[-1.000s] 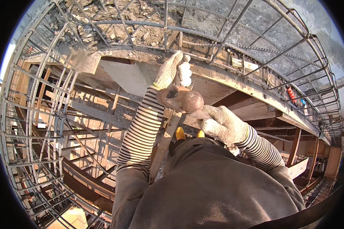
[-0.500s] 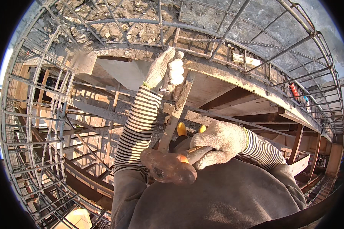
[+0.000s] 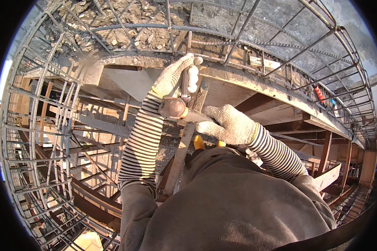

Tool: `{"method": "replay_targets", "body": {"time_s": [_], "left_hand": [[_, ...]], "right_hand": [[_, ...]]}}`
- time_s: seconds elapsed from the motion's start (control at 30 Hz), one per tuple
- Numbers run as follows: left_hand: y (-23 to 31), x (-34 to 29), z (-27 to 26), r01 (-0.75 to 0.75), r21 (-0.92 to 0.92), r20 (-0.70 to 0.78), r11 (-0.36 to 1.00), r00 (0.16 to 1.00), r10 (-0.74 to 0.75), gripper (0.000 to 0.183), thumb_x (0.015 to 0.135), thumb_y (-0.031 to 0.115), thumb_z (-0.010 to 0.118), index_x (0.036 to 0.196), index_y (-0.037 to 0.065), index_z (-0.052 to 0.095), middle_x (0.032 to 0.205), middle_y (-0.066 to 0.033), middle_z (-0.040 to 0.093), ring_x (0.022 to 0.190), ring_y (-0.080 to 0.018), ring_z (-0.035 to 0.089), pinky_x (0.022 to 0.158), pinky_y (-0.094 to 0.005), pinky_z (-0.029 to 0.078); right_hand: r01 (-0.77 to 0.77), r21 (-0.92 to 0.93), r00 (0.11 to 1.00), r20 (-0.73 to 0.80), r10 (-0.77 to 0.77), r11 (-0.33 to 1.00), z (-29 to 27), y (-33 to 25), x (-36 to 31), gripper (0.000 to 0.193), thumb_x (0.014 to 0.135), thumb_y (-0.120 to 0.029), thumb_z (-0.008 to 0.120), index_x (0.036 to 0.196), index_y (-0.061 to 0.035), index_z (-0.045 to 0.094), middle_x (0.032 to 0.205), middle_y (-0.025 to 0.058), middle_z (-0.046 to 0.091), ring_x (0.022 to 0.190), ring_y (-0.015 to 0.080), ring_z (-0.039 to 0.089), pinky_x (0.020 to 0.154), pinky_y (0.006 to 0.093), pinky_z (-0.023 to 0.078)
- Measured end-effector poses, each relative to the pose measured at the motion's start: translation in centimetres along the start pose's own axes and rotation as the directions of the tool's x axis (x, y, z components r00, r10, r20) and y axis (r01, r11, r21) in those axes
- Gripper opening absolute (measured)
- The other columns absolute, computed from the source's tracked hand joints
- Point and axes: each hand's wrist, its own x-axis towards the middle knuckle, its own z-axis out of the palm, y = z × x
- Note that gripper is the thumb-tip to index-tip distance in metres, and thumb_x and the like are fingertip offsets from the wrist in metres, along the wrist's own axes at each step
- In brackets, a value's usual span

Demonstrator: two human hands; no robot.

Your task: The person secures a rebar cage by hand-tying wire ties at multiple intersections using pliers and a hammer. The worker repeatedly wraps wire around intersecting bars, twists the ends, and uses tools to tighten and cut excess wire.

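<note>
My left hand (image 3: 176,76), in a cream knitted glove, is closed round a short metal bar (image 3: 185,90) just below the concrete ledge's timber edge. Only the bar's lower end shows clearly; its upper part is hidden by the fingers. My right hand (image 3: 230,124), gloved alike, grips the handle of a hammer (image 3: 174,108) with a heavy, rounded, rust-brown head. That head is right by the bar's lower end; I cannot tell whether they touch. A narrow timber batten (image 3: 180,157) slants down behind the hammer.
Rebar cages (image 3: 37,154) curve along the left, and more rebar (image 3: 314,50) arches over the ledge at the top right. Broken rubble (image 3: 142,37) lies at the upper left. Timber beams (image 3: 326,157) stand at right. Yellow boot tips (image 3: 199,142) show below my hands.
My right hand has swung the hammer up and away from my body, bringing its head to the bar's lower end. The left hand keeps its hold, nearly in place.
</note>
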Motion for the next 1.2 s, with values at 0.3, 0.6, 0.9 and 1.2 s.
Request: {"method": "replay_targets", "body": {"time_s": [0.3, 0.6, 0.9, 1.2], "left_hand": [[4.5, -3.4, -3.5, 0.142, 0.304, -0.143, 0.942, 0.984, -0.102, 0.042, 0.107, 0.042, 0.052, 0.118, 0.004, 0.065, 0.063, 0.0032, 0.053, 0.042, -0.0103, 0.045, 0.040, -0.0261, 0.038], [1.2, -4.2, -0.6, 0.094, 0.698, -0.350, 0.710, 0.910, 0.222, 0.037, 0.104, 0.038, 0.054, 0.120, 0.007, 0.066, 0.061, 0.0015, 0.051, 0.042, -0.0086, 0.046, 0.040, -0.0245, 0.038], [2.8, -2.8, -1.0, 0.090, 0.422, -0.299, 0.902, 0.953, 0.045, 0.043, 0.109, 0.040, 0.048, 0.131, 0.005, 0.062, 0.064, 0.0065, 0.045, 0.046, -0.0068, 0.041, 0.039, -0.0238, 0.035], [1.8, -4.1, -1.7, 0.004, 0.494, -0.263, 0.869, 0.954, 0.144, 0.041, 0.105, 0.040, 0.055, 0.120, 0.004, 0.068, 0.060, -0.0009, 0.053, 0.039, -0.0122, 0.047, 0.037, -0.0286, 0.039]], "right_hand": [[0.277, -0.050, 0.948, -0.149, -0.281, 0.960, 1.9, -0.5, -5.1, 0.050, 0.090, -0.042, 0.077, 0.116, -0.0007, 0.067, 0.092, 0.0208, 0.067, 0.085, 0.0412, 0.068, 0.076, 0.0452, 0.055], [0.070, 0.127, 0.965, -0.261, -0.035, 0.989, 3.4, 3.5, -8.3, 0.054, 0.096, -0.044, 0.069, 0.124, 0.0019, 0.064, 0.111, 0.0202, 0.070, 0.099, 0.0353, 0.071, 0.088, 0.0406, 0.055], [0.214, -0.023, 0.962, -0.169, -0.215, 0.976, 3.1, 2.0, -6.3, 0.055, 0.091, -0.047, 0.076, 0.117, -0.0001, 0.065, 0.090, 0.0202, 0.069, 0.083, 0.0381, 0.071, 0.074, 0.0416, 0.056], [0.252, -0.220, 0.945, -0.152, -0.289, 0.942, 3.5, 3.0, -6.2, 0.057, 0.084, -0.051, 0.080, 0.110, -0.0022, 0.067, 0.075, 0.0152, 0.067, 0.066, 0.0343, 0.070, 0.061, 0.0399, 0.056]]}}
